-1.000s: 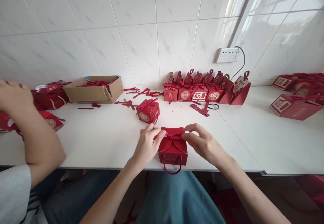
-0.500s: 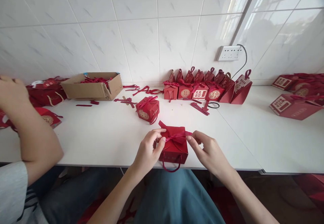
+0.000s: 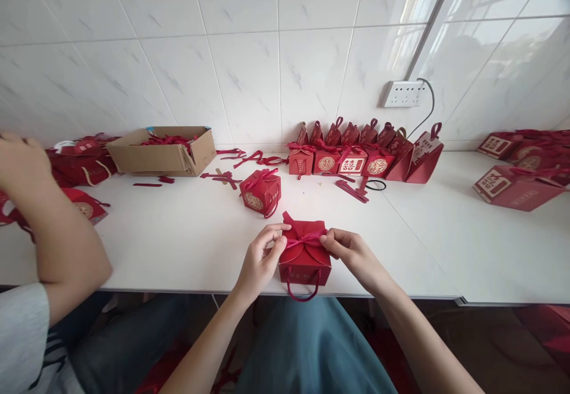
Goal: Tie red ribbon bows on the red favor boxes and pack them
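Note:
A red gift box (image 3: 304, 274) with a dark red cord handle stands at the table's front edge, between my hands. Across its top lies a pink-red ribbon (image 3: 304, 239) tied in a bow. My left hand (image 3: 262, 254) pinches the bow's left side between thumb and fingers. On the other side, my right hand (image 3: 350, 251) pinches the right part of the same ribbon. Just behind stands another red box (image 3: 262, 195) with a gold round emblem and a ribbon bow on top.
Several red boxes (image 3: 351, 162) line the wall, with strips and a black ring before them. A cardboard box (image 3: 164, 165) of ribbons stands back left. More boxes (image 3: 519, 189) sit at right. A co-worker's arm (image 3: 66, 227) rests at left.
My right hand has moved left, closer to the knot, and the ribbon's right end no longer stretches out past the box. The bow now looks more even.

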`<action>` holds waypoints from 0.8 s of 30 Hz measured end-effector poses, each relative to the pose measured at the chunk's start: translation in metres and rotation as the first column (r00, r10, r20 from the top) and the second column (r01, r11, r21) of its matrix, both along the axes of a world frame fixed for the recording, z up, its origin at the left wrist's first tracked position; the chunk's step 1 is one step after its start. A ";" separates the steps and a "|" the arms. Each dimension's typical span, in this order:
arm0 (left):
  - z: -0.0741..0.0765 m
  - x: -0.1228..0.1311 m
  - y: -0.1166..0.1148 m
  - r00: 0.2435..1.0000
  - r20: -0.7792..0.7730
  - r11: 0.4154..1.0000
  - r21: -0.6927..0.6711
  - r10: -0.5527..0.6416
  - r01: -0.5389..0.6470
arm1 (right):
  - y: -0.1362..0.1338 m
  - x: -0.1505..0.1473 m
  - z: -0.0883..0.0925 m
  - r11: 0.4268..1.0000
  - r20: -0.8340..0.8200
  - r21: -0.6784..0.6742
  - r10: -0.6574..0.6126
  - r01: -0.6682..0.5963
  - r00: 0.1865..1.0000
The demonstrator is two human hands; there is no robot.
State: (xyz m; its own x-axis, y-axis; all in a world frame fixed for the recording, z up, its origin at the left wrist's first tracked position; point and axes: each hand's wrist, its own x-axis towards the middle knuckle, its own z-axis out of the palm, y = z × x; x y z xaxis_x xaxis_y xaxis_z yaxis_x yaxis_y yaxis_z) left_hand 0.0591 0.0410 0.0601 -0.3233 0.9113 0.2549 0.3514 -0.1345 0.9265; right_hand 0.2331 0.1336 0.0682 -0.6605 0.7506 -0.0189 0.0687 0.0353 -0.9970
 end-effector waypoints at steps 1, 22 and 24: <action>-0.001 0.000 0.001 1.000 0.009 1.000 -0.001 0.002 -0.002 | 0.001 0.001 -0.002 1.000 -0.025 -0.024 0.010 -0.011 1.000; -0.020 -0.003 0.005 0.994 0.105 0.998 -0.058 -0.024 0.030 | 0.009 0.007 -0.035 0.976 -0.231 -0.206 0.023 -0.072 0.973; -0.013 -0.006 0.004 0.984 0.162 0.990 -0.105 -0.075 0.093 | 0.009 0.011 -0.034 0.988 -0.153 -0.137 0.048 -0.069 0.987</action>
State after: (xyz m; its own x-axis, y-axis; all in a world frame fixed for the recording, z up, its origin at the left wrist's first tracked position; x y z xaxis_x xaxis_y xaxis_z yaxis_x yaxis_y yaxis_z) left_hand 0.0531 0.0446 0.0467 -0.2720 0.9568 0.1025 0.1922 -0.0503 0.9801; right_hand 0.2439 0.1430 0.0339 -0.7067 0.7073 -0.0203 -0.0792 -0.1076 -0.9910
